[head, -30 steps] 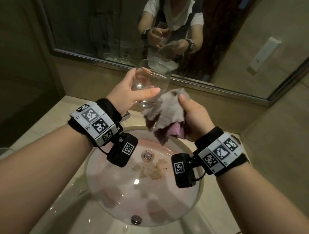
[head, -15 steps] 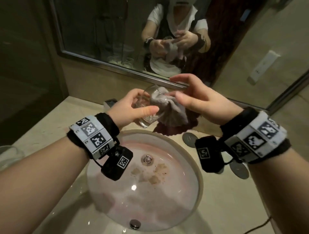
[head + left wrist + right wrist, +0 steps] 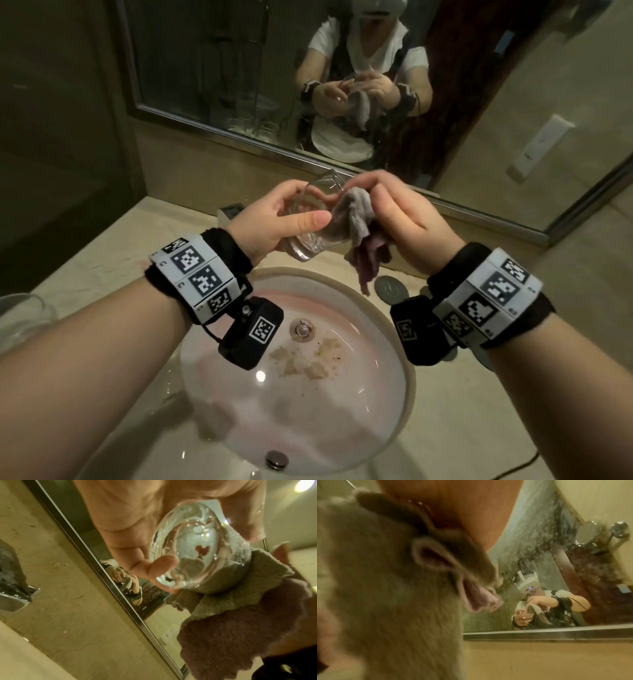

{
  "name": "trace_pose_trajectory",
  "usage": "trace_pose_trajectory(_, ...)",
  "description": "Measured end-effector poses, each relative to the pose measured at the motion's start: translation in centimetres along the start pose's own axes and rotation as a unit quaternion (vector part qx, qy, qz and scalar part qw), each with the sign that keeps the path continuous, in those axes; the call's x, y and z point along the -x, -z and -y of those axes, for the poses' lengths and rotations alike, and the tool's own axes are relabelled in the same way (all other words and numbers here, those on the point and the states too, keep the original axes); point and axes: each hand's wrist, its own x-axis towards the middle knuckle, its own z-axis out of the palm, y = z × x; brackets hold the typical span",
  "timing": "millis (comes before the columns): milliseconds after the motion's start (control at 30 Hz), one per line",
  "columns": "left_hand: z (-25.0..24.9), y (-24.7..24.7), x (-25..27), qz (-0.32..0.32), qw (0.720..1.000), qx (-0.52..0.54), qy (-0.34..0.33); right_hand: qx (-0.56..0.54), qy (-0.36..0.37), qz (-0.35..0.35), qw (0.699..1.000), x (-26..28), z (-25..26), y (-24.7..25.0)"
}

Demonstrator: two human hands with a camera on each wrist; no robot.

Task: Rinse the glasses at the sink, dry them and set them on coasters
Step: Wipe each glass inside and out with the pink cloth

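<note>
A round white sink (image 3: 409, 373) sits nearest, set into a pale stone surface (image 3: 455, 428), with brownish flecks around its drain (image 3: 303, 330). At the left edge of the surface stands a second clear glass (image 3: 20, 318). Above the basin, the left hand (image 3: 274, 222) grips a clear tumbler (image 3: 308, 240) tilted on its side, thumb along the near wall and fingers curled round the far side, thick base pointing down toward the wrist. The right hand (image 3: 397, 212) pinches a grey and mauve cloth (image 3: 356, 219), its fingers pushing the cloth into the tumbler's mouth; loose folds hang down beside the glass. Just beyond the basin, a round dark coaster (image 3: 390, 289) lies flat on the surface. Farther back, a metal-framed mirror (image 3: 239, 68) reflects the person in a white shirt holding the glass and cloth.
</note>
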Motion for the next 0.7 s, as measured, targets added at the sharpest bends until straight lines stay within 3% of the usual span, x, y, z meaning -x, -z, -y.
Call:
trace_pose_trajectory(67,0.2,0.3,0.0,-0.004,1.0,-0.001,0.0,0.019,0.009,0.09,0.996,0.3,0.0,0.6)
trace_pose_trajectory(133,0.3,0.8,-0.1,0.003,1.0,0.019,0.013,0.187,0.058,0.15,0.969,0.3,-0.7,1.8)
trace_pose_trajectory(200,0.4,1.0,-0.2,0.02,0.999,0.02,0.02,0.326,0.12,0.153,0.925,0.1,-1.4,2.3)
trace_pose_trajectory(233,0.4,1.1,-0.2,0.028,0.999,0.013,0.02,0.333,0.137,0.152,0.92,0.0,-1.6,2.4)
trace_pose_trajectory(433,-0.1,1.2,-0.3,0.023,0.998,-0.053,0.014,0.201,0.095,0.087,0.971,0.5,-1.9,1.9)
trace_pose_trajectory(567,-0.5,0.7,-0.3,0.03,0.995,-0.098,0.009,0.142,0.097,0.004,0.985,-0.5,-2.0,0.9)
trace_pose_trajectory(700,-1.4,0.0,-0.1,0.051,0.983,-0.176,-0.014,0.141,0.045,0.033,0.988,-0.7,-1.0,0.4)
